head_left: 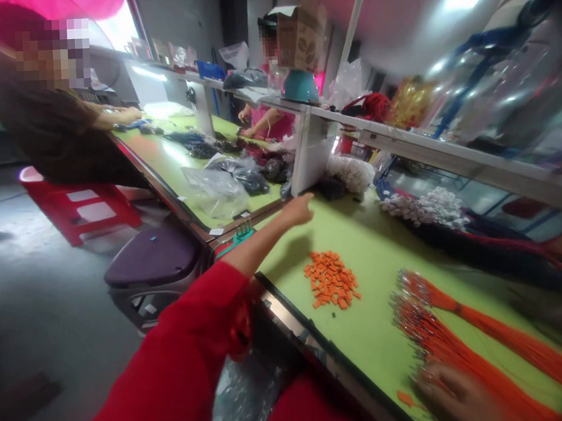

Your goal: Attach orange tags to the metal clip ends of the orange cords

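A bundle of orange wires (472,329) with metal-tipped ends lies fanned across the lower right of the green-topped desk (379,231), the tips gathered toward the desk's near side. The right-hand grip (450,395) lies over the near part of the bundle, touching or just above the wires; it is blurred, so whether it holds a wire cannot be told. A single small orange piece (405,399) lies just beside it. Left of the bundle is a loose pile of small rectangular orange pieces (331,279). The left-hand grip (297,211), at the end of a red sleeve (175,358), reaches across the desk well beyond the pile, its fingers extended and holding nothing. Past the bundle lie a heap of small white pieces (423,209) and dark and red wire bundles (469,252). A white shelf (459,150) runs above the desk, bearing a cardboard box (301,39) and a teal bowl (301,85). Beyond are two co-workers at a neighbouring desk, one in a pink top (270,121) and one in a dark top (49,140).
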Available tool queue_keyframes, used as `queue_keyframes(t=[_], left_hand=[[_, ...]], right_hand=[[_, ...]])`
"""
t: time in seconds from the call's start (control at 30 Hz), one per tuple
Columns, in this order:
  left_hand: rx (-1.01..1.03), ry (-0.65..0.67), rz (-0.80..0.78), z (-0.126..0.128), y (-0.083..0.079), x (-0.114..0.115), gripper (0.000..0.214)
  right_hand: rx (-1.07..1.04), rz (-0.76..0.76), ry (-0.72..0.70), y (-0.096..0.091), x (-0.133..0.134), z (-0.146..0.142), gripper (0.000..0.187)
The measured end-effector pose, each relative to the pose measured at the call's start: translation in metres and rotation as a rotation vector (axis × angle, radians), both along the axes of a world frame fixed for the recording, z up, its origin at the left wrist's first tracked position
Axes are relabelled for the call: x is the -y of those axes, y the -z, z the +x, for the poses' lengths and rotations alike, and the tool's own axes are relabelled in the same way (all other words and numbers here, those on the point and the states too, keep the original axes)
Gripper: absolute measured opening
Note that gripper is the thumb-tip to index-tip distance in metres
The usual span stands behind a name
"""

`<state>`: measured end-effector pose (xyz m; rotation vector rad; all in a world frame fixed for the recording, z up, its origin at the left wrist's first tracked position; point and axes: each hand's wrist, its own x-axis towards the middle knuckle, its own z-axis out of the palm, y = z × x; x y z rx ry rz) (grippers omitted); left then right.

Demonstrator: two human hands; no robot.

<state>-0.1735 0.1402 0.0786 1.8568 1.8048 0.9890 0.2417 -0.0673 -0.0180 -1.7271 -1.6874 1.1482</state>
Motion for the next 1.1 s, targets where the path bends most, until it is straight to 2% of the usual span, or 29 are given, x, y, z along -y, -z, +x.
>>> queue_keyframes(t=[0.1, 0.23, 0.33, 0.4, 0.5, 0.67, 1.1], left_hand=[[0.001, 0.109, 0.068, 0.028, 0.022, 0.061, 0.029], [0.06, 0.161, 0.123, 0.048, 0.058, 0.137, 0.022], [0.101, 0.125, 0.205, 0.061, 0.085, 0.174, 0.017], [0.097, 0.133, 0.249, 0.073, 0.099, 0.187, 0.014], [0.011, 0.132, 0.306, 0.094, 0.109, 0.189, 0.013], [-0.177, 0.053, 0.261, 0.118, 0.11, 0.171, 0.011], [-0.291, 0.064, 0.266, 0.126, 0.108, 0.162, 0.011]], right_hand=[[-0.024, -0.012, -0.081, 0.003, -0.004, 0.004, 0.051], [-0.069, 0.004, -0.173, 0.004, -0.008, 0.006, 0.046], [-0.093, 0.059, -0.203, 0.003, -0.01, 0.004, 0.04], [-0.1, 0.079, -0.218, 0.001, -0.012, 0.003, 0.035], [-0.099, 0.1, -0.278, -0.001, -0.015, 0.001, 0.031], [-0.071, 0.203, -0.355, -0.005, -0.015, 0.001, 0.028], [-0.077, 0.235, -0.394, -0.008, -0.015, 0.0, 0.026]])
